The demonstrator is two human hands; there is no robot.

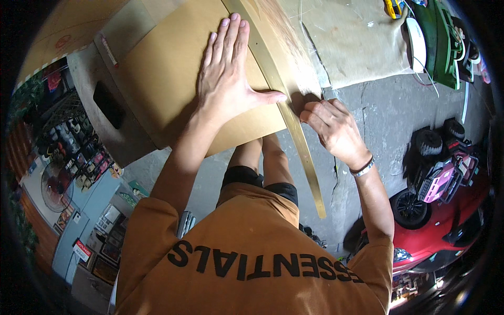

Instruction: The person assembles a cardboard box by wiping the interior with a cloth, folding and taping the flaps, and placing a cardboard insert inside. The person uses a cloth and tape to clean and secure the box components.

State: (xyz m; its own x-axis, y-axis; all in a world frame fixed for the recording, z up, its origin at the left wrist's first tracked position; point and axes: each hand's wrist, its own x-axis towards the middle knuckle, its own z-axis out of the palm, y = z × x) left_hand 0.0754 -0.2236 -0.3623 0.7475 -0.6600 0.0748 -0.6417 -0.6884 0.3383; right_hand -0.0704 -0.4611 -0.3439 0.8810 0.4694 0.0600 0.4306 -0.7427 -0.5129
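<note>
My left hand [224, 79] lies flat with its fingers stretched over a brown cardboard sheet [163, 68]. Its thumb presses on a long brass-coloured metal strip [301, 147] along the sheet's right side, and the strip's near end sticks out past the cardboard. Just right of the strip is my right hand [335, 128], its fingers curled tightly together by the cardboard's edge. Whatever those fingers grip is hidden beneath them. Beyond the strip, a pale, shiny band of the work surface [294, 58] catches the light.
A dark phone-like slab [109, 105] rests at the left, below a slim red-tipped stick [109, 51]. A yellow cutter [392, 9] lies at the far right, near a green rack [443, 47]. Toy vehicles [438, 176] stand right, a fan [56, 186] left.
</note>
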